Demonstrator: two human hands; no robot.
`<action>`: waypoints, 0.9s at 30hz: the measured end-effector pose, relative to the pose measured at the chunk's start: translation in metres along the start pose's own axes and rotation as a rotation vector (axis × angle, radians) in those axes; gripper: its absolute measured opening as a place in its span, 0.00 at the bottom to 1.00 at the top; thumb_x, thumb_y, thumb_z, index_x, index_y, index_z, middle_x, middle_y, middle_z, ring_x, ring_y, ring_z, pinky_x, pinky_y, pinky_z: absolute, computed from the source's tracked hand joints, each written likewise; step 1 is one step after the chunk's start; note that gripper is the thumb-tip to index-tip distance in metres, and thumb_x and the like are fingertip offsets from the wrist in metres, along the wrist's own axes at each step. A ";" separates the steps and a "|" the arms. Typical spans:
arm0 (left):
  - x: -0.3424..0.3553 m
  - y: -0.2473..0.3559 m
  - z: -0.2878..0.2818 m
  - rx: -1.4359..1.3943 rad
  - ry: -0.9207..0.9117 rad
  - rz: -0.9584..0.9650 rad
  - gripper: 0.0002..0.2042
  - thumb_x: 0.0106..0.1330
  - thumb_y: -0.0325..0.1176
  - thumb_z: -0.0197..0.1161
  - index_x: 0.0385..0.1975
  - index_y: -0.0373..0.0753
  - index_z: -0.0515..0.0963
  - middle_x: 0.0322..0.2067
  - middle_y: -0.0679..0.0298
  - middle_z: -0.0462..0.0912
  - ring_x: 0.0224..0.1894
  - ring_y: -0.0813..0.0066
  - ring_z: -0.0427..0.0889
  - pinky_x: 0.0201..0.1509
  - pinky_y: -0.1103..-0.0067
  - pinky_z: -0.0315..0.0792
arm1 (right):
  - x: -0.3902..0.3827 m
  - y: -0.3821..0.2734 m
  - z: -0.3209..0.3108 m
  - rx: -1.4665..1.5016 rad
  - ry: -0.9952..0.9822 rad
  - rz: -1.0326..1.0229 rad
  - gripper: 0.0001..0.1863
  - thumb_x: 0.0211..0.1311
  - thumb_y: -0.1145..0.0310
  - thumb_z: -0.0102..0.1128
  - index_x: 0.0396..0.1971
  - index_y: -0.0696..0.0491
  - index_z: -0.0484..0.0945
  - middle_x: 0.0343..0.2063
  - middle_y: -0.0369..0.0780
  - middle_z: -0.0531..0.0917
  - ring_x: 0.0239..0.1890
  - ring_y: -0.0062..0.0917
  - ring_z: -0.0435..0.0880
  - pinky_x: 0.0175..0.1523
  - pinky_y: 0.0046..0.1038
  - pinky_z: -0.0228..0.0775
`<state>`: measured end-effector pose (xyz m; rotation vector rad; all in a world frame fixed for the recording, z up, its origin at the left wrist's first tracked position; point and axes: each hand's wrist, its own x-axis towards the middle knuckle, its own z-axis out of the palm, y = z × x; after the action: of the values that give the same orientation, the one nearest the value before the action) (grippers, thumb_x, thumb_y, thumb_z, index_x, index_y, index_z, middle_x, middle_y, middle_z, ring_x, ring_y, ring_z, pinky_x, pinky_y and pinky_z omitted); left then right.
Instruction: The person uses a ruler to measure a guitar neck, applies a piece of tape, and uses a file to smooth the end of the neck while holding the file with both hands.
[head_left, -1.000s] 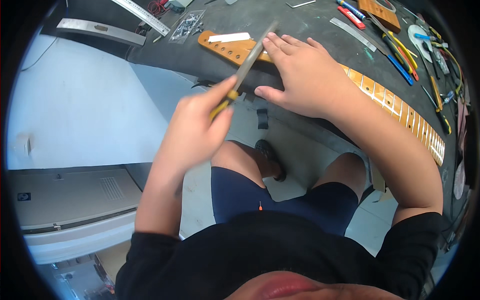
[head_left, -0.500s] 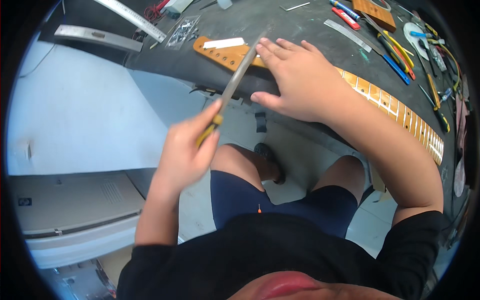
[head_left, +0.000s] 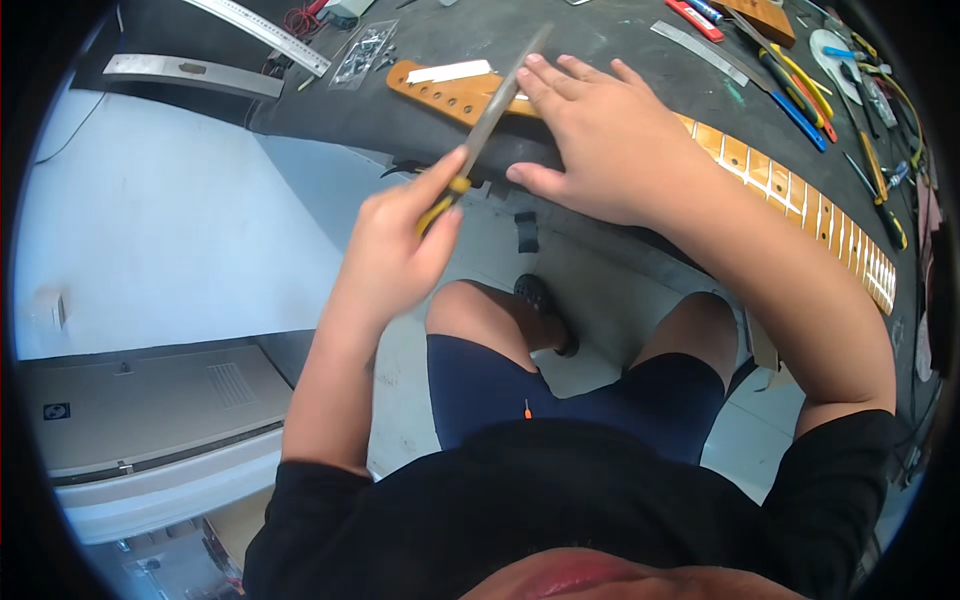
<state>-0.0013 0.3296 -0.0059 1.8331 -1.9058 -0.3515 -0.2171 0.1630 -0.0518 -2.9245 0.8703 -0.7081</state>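
A guitar neck (head_left: 775,180) lies along the bench's near edge, its headstock (head_left: 440,95) at the left with a row of tuner holes. White strips run along the fret lines, and a white strip (head_left: 450,72) lies on the headstock. My left hand (head_left: 405,230) is closed round the yellow-and-black handle of a metal file (head_left: 500,105). The file's blade crosses the neck where headstock and fretboard meet. My right hand (head_left: 610,135) rests flat on the neck just right of the blade, fingers stretched out, its fingertips close to the file.
Steel rulers (head_left: 260,35) and a metal straightedge (head_left: 195,75) lie at the far left, near a bag of small hardware (head_left: 365,52). On the right are pliers (head_left: 790,85), screwdrivers, a curved metal strip (head_left: 700,52) and a wooden block (head_left: 765,20).
My left hand and the file have moved forward and to the right across the neck. My right hand stays flat on the neck. The whole view has shifted slightly.
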 end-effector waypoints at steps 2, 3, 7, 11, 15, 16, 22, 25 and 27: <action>0.000 0.000 0.005 -0.080 0.023 -0.034 0.30 0.71 0.18 0.64 0.75 0.34 0.79 0.35 0.51 0.89 0.34 0.68 0.86 0.45 0.72 0.80 | -0.003 -0.001 -0.002 0.001 -0.008 -0.008 0.49 0.72 0.40 0.68 0.80 0.61 0.69 0.81 0.48 0.73 0.82 0.43 0.72 0.83 0.57 0.63; -0.021 -0.002 0.005 -0.070 0.040 -0.001 0.29 0.70 0.19 0.65 0.74 0.34 0.79 0.39 0.47 0.90 0.36 0.57 0.88 0.47 0.70 0.81 | -0.005 0.003 -0.003 -0.006 -0.021 -0.010 0.49 0.72 0.40 0.69 0.80 0.61 0.69 0.81 0.48 0.73 0.82 0.43 0.72 0.83 0.57 0.63; -0.056 -0.020 0.008 -0.046 0.126 0.145 0.29 0.70 0.20 0.67 0.73 0.35 0.80 0.43 0.43 0.91 0.38 0.46 0.90 0.48 0.67 0.82 | 0.003 -0.003 -0.001 -0.018 -0.052 0.004 0.48 0.72 0.41 0.69 0.80 0.61 0.69 0.81 0.48 0.73 0.82 0.43 0.72 0.83 0.57 0.64; 0.005 0.001 0.008 -0.051 0.024 -0.047 0.30 0.69 0.18 0.66 0.73 0.34 0.81 0.44 0.44 0.93 0.45 0.47 0.94 0.55 0.67 0.84 | -0.001 0.004 -0.002 -0.015 0.009 0.002 0.48 0.73 0.41 0.68 0.79 0.62 0.70 0.81 0.48 0.73 0.82 0.45 0.72 0.83 0.58 0.63; -0.068 -0.011 0.004 -0.031 0.063 0.069 0.30 0.70 0.18 0.66 0.75 0.35 0.79 0.44 0.45 0.92 0.39 0.48 0.90 0.50 0.67 0.82 | -0.003 -0.001 -0.002 -0.029 -0.040 0.011 0.49 0.73 0.39 0.67 0.80 0.62 0.69 0.80 0.48 0.74 0.82 0.43 0.71 0.83 0.58 0.64; -0.062 -0.015 0.004 -0.036 0.057 0.072 0.30 0.70 0.18 0.66 0.75 0.35 0.79 0.44 0.45 0.92 0.39 0.48 0.90 0.50 0.67 0.82 | -0.001 -0.003 0.001 -0.031 -0.044 0.018 0.49 0.73 0.39 0.67 0.80 0.62 0.69 0.80 0.48 0.74 0.82 0.43 0.71 0.83 0.58 0.64; -0.024 -0.014 0.017 -0.030 0.078 0.089 0.31 0.71 0.18 0.66 0.76 0.36 0.79 0.38 0.53 0.90 0.33 0.64 0.85 0.44 0.72 0.79 | -0.005 0.006 0.004 -0.025 -0.014 0.005 0.49 0.73 0.39 0.67 0.80 0.63 0.69 0.81 0.50 0.72 0.84 0.43 0.70 0.83 0.58 0.63; -0.055 -0.014 0.009 -0.025 0.079 0.080 0.31 0.70 0.18 0.66 0.75 0.35 0.79 0.42 0.48 0.91 0.38 0.57 0.89 0.48 0.70 0.81 | -0.001 -0.004 -0.002 -0.003 -0.016 0.013 0.49 0.73 0.39 0.67 0.80 0.63 0.69 0.81 0.49 0.72 0.84 0.43 0.69 0.83 0.58 0.63; -0.034 -0.009 0.010 -0.036 0.050 0.055 0.31 0.70 0.16 0.65 0.75 0.33 0.79 0.44 0.53 0.91 0.37 0.69 0.89 0.49 0.74 0.82 | -0.004 0.000 0.002 -0.021 -0.013 0.024 0.49 0.73 0.39 0.67 0.80 0.63 0.69 0.81 0.49 0.72 0.84 0.43 0.69 0.84 0.58 0.62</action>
<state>0.0016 0.3613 -0.0247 1.7464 -1.9002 -0.3163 -0.2194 0.1646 -0.0553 -2.9283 0.9161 -0.6821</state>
